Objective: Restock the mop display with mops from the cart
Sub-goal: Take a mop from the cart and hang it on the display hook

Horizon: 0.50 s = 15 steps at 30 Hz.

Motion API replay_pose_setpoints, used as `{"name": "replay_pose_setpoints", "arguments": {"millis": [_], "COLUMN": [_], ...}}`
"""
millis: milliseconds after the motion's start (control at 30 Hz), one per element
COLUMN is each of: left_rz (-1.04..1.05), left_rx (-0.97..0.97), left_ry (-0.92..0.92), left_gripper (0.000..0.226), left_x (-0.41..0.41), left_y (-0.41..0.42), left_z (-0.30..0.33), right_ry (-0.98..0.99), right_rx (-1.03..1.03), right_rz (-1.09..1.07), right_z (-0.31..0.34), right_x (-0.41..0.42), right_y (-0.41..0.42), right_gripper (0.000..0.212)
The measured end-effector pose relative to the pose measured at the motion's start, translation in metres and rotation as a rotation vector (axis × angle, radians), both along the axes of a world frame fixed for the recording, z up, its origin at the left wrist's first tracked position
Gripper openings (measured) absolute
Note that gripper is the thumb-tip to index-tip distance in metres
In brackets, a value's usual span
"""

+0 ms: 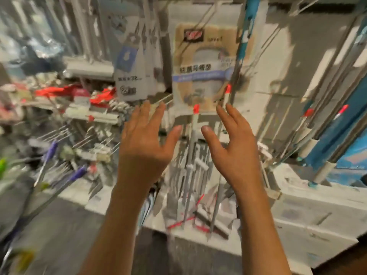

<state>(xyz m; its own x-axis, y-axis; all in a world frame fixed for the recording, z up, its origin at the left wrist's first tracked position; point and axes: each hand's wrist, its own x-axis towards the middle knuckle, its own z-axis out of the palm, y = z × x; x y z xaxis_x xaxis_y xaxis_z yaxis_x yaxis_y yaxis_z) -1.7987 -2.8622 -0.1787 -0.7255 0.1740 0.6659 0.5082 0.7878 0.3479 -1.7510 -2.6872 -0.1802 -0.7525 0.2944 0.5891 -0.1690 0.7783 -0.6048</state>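
Right now both hands are up in front of the display with nothing in them. The left hand (143,139) has its fingers spread wide and straight, palm turned away; the right hand (234,141) is likewise wide, fingers loosely fanned, thumb pointing in toward the other. Between and just beyond them stands a cluster of grey mop poles (195,147) with red caps (196,109), upright in the rack (200,219) at the foot of the display. A beige packet (204,64) hangs above them, and more poles with red tips lean at the right beside blue poles (246,36). To the left, shelves (89,114) carry a jumble of mop heads and red-wrapped goods, too blurred to sort out. At the lower left edge there are purple-tipped handles (78,174) lying at a slant, which may be the mops on the cart, though I cannot say for sure.

By my reckoning this is a moment between mops: neither hand touches a pole, and they look poised either side of the standing cluster. The next move, I'd judge, calls for turning to the lower left, gripping one handle from that stock, lifting it clear of its neighbours, and threading it upright into a gap in the rack without knocking the packet or tangling the poles there.
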Motion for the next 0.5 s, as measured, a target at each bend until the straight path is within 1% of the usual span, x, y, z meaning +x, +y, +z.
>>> {"name": "replay_pose_setpoints", "arguments": {"millis": [33,133,267,433,500], "left_rz": [0.049,0.172,0.441,0.700,0.778], "left_rx": [0.004,-0.030,-0.037,0.018,0.050], "left_ry": [0.002,-0.141,-0.287,-0.365,-0.382], "left_gripper": [0.066,0.073,0.078,0.081,0.077], "left_x": [0.017,0.068,0.134,0.198,0.219], "left_y": [-0.011,-0.052,-0.113,-0.179,-0.202], "left_z": [-0.010,-0.032,-0.051,-0.061,-0.063], "right_ry": [-0.023,-0.080,-0.094,-0.140,-0.167], "right_rx": [-0.013,-0.004,-0.041,-0.029,-0.012], "right_rz": [0.046,0.173,0.381,0.619,0.708], "right_z": [-0.010,-0.033,-0.051,-0.062,-0.067], "right_x": [0.009,0.031,0.057,0.082,0.090], "right_y": [-0.010,-0.045,-0.101,-0.171,-0.200], "right_gripper": [0.069,0.065,0.062,0.068,0.067]}}
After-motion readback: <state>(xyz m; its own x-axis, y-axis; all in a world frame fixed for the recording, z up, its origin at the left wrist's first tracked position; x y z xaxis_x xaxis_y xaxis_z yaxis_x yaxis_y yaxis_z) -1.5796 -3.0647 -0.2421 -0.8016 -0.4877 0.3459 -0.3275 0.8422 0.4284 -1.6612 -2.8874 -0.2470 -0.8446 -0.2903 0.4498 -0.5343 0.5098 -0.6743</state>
